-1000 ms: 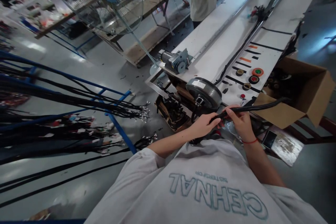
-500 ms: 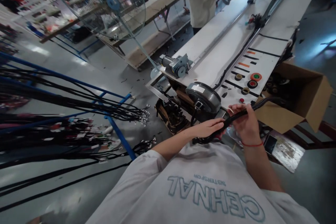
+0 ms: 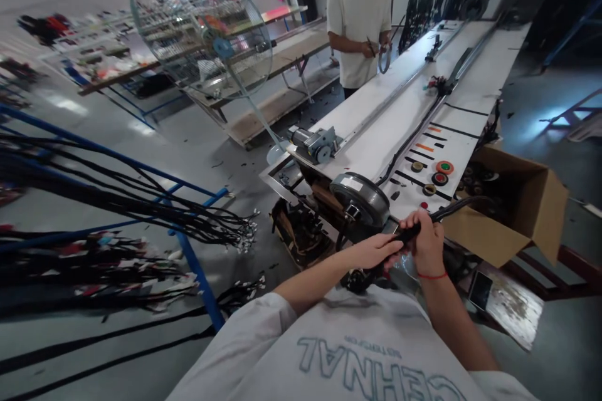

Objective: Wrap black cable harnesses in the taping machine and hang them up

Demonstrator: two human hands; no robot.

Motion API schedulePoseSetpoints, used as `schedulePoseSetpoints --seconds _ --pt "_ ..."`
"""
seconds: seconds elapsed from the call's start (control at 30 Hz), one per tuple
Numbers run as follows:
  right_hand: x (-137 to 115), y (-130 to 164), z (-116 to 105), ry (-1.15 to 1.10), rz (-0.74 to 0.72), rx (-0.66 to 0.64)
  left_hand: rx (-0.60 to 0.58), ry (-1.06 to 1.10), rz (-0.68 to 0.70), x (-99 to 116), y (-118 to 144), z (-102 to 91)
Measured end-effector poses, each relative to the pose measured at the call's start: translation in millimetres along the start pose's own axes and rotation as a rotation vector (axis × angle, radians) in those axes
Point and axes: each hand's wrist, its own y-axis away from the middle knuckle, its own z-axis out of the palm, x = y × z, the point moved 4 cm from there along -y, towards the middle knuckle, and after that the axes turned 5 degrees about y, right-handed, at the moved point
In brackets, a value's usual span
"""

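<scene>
1. Head view, the only one: we see our left hand [image 3: 382, 249] wrapped round a black cable bundle [image 3: 410, 233], its grip narrow.
2. Our right hand [image 3: 427, 241] grips the same bundle just beside it, fingers curled in; a red wristband [image 3: 431, 275] sits on that wrist.
3. The bundle is in front of our chest, off the near end of the white bench [image 3: 369, 153]; one end sticks out past the right hand toward the cardboard box [image 3: 536, 210], the other drops by our shirt, detail too dark to tell.
4. Near the hands we have a round grey drum [image 3: 362, 197] at the bench end, and a small red button [image 3: 424, 205].
5. On the bench we note an orange roll [image 3: 444, 167] with a green centre, touching or nearly touching a black roll [image 3: 440, 179] with a red centre.
6. Below right, we spot a phone [image 3: 480, 290] on a worn metallic plate [image 3: 515, 312].
7. Left of us, a blue rack [image 3: 197, 276] carries black cables [image 3: 188, 216]; a co-worker [image 3: 360, 19] stands across the bench.
</scene>
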Motion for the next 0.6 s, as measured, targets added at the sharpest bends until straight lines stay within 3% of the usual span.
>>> schedulePoseSetpoints --seconds 0.1,0.17,0.4,0.6 --pt "3.3 -6.8 -0.8 0.037 -0.125 0.142 0.353 -0.511 0.038 3.9 3.6 0.5" --pt "4.3 -9.0 0.5 0.032 -0.145 0.195 0.431 -0.664 0.064 3.5 5.1 4.7" --pt "-3.7 4.1 16.0 -0.052 -0.115 0.164 0.564 -0.596 0.207 -4.5 7.9 1.0" --pt "3.0 11.7 26.4 -0.086 -0.018 0.089 0.603 -0.528 0.206 7.2 5.7 -4.1"
